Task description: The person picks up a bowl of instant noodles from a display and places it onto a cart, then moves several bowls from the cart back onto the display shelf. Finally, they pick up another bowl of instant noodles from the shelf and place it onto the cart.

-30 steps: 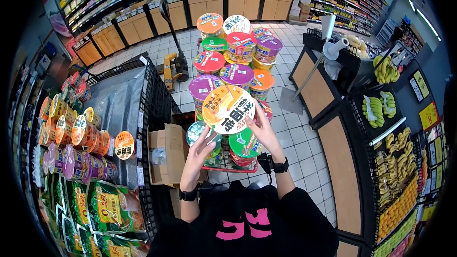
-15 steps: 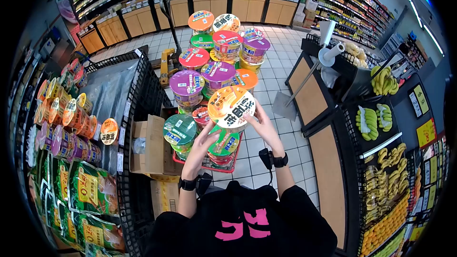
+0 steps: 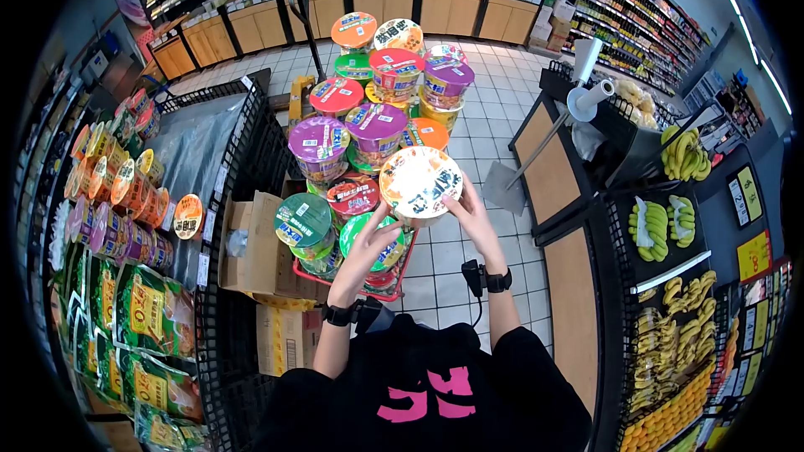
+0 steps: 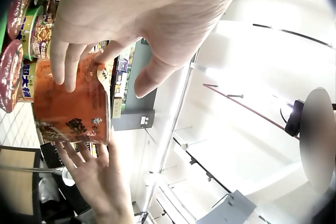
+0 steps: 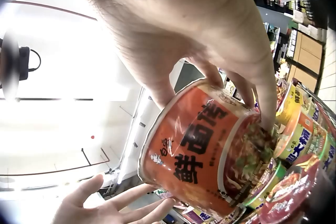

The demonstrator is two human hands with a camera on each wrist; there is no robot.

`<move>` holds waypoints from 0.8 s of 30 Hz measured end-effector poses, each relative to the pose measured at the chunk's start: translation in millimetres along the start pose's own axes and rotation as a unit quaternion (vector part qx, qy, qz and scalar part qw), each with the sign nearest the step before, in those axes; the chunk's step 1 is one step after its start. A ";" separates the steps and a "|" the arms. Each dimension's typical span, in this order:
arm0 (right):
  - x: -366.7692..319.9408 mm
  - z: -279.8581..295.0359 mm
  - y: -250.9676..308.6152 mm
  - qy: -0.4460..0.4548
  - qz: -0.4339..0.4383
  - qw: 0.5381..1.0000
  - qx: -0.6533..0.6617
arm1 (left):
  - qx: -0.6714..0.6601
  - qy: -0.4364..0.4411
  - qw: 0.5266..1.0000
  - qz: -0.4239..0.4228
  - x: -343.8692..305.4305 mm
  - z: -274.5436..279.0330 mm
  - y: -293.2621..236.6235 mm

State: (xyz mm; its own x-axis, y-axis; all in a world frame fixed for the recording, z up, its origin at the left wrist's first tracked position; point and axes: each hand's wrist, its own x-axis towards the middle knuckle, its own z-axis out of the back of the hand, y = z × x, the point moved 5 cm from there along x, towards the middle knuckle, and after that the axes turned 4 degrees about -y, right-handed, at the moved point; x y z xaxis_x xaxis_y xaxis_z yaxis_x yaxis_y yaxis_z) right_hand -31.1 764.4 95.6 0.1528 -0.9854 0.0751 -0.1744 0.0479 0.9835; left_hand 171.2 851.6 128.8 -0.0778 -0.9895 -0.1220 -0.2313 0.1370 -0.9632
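Note:
An orange instant-noodle bowl (image 3: 420,182) is held up over a stack of noodle bowls (image 3: 377,125) on a red trolley. My right hand (image 3: 473,219) grips its right side, with fingers and thumb curled round the wall (image 5: 205,145). My left hand (image 3: 368,244) reaches up from the lower left with straight fingers. Its fingertips touch the bowl's side (image 4: 71,103) and its thumb stands free. The right wrist view shows the left hand (image 5: 105,205) spread flat below the bowl. In the left wrist view the right hand (image 4: 100,182) is on the far side of the bowl.
A black wire shelf (image 3: 243,159) on the left carries rows of bowls (image 3: 117,201) and green packets (image 3: 151,326). An open cardboard box (image 3: 255,243) sits beside the trolley. Banana displays (image 3: 662,218) and a bag roll stand (image 3: 586,92) are to the right. A pallet jack (image 3: 300,100) stands behind.
The bowl has tipped from lid-facing-me to nearly level and moved slightly right and lower. The left hand slid from under it to its lower left side.

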 end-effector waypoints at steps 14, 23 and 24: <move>56.1 29.1 -4.7 -0.059 -0.022 0.998 0.011 | -0.012 0.060 0.998 0.024 86.6 -12.8 0.4; 104.3 59.3 -0.9 0.008 -0.065 0.998 0.027 | -0.005 0.055 0.998 0.038 121.9 -29.1 7.4; 113.3 63.0 2.2 0.016 -0.064 0.998 0.025 | -0.009 0.045 0.998 0.037 128.7 -32.4 10.5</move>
State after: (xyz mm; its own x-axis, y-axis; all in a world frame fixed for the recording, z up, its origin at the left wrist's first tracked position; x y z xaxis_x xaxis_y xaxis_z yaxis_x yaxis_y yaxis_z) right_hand -75.5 642.6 95.9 0.2082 -0.9771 -0.0437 -0.1999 -0.0862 0.9760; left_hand 127.3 727.2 110.7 -0.1815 -0.9686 -0.1701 -0.2382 0.2111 -0.9480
